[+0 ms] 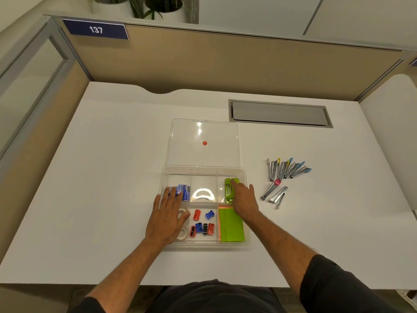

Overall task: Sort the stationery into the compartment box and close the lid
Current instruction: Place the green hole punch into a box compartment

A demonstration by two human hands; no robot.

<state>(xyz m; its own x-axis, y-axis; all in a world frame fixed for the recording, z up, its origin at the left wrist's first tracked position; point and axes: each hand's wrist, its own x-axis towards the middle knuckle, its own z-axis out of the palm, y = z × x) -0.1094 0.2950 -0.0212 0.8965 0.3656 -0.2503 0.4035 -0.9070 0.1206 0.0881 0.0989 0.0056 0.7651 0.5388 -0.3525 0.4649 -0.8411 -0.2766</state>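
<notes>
A clear compartment box [204,169] sits mid-desk with its clear lid [204,134] lying open behind it. My left hand [168,219] lies flat over the left compartments, fingers spread, partly covering white tape rolls [183,233] and touching blue staple boxes [184,191]. My right hand [244,201] rests on a green hole punch [229,189] in the back right compartment; how firmly it grips is unclear. Several sharpeners [203,222] fill the front middle compartment, green and orange sticky notes [231,225] the front right. Several staple removers [285,177] lie on the desk to the right.
The white desk [112,177] is bounded by tan partition walls. A grey cable hatch [279,113] is set into the desk behind the staple removers. The back middle compartment shows only a glare reflection.
</notes>
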